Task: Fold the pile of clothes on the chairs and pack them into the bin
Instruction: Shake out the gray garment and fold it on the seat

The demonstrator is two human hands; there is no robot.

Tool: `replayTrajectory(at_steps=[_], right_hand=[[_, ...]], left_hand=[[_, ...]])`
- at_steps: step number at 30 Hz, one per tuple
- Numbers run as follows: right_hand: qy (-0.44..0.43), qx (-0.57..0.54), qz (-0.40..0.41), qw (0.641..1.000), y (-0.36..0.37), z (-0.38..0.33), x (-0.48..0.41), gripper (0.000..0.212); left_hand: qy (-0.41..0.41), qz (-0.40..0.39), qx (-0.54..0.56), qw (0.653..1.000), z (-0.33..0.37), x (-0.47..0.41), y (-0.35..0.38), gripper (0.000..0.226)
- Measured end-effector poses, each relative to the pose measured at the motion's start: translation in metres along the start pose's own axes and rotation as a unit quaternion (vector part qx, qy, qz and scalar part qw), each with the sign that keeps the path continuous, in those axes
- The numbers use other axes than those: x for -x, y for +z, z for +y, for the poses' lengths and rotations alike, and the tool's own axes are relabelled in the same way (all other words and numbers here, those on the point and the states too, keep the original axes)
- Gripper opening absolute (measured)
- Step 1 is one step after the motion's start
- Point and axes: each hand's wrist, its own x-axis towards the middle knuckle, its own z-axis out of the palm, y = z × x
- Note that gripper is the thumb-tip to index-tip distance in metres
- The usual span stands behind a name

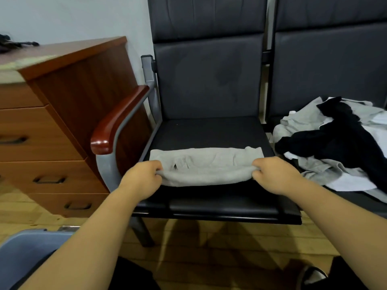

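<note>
Both bare forearms [100, 231] reach forward; left grip [142, 177] and right grip [273, 174], knuckles up, each pinch an end of the cloth [205, 169].

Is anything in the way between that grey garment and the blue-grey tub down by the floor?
Nothing visible. The left hand and right hand grip the grey garment on the seat; the tub lies nearer, lower left, the armrest off to the side.

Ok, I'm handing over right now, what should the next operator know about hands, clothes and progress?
Left hand and right hand each grip an end of the grey garment, part folded on the left chair seat.
Unfolded pile lies on the right chair.
Blue bin at lower left; inside not visible.
Left: finish this fold, pack, then the pile.
</note>
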Motion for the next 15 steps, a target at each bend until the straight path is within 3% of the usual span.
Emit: replayTrajectory(at_steps=[6, 15], right_hand=[[0.063, -0.189, 0.044, 0.979, -0.018, 0.003, -0.014, 0.012], [0.125, -0.188, 0.072, 0.972, -0.006, 0.016, -0.056, 0.010]], left_hand=[[-0.039, 0.057, 0.062, 0.996, -0.006, -0.017, -0.019, 0.011], [-0.108, 0.159, 0.113, 0.975, -0.003, -0.068, -0.006, 0.006]])
